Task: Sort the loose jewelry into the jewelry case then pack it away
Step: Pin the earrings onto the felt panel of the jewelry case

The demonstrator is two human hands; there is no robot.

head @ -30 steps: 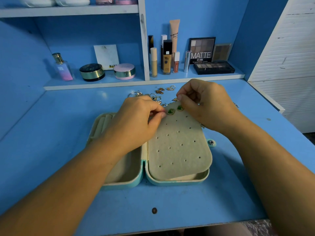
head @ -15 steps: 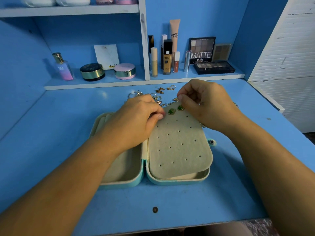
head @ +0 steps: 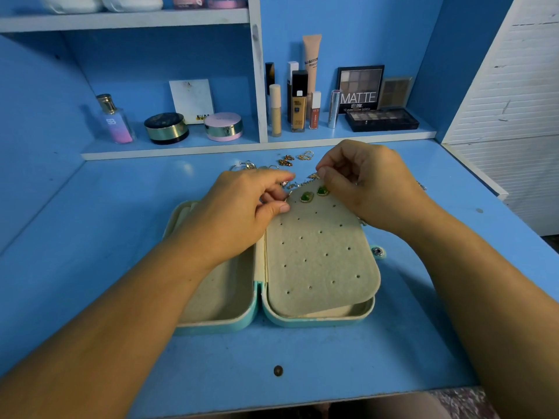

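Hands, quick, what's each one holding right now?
Left hand: pinches a corner of the panel.
Right hand: fingers pinched beside the studs; on what, cannot tell.

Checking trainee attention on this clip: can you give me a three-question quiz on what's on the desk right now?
1. True or false: the jewelry case is closed.
2. Where does the loose jewelry lie? A) inside the case B) on the desk beyond the case C) on the floor
3. How many green earrings sit in the perforated panel?
Key: 1 false; 2 B; 3 two.
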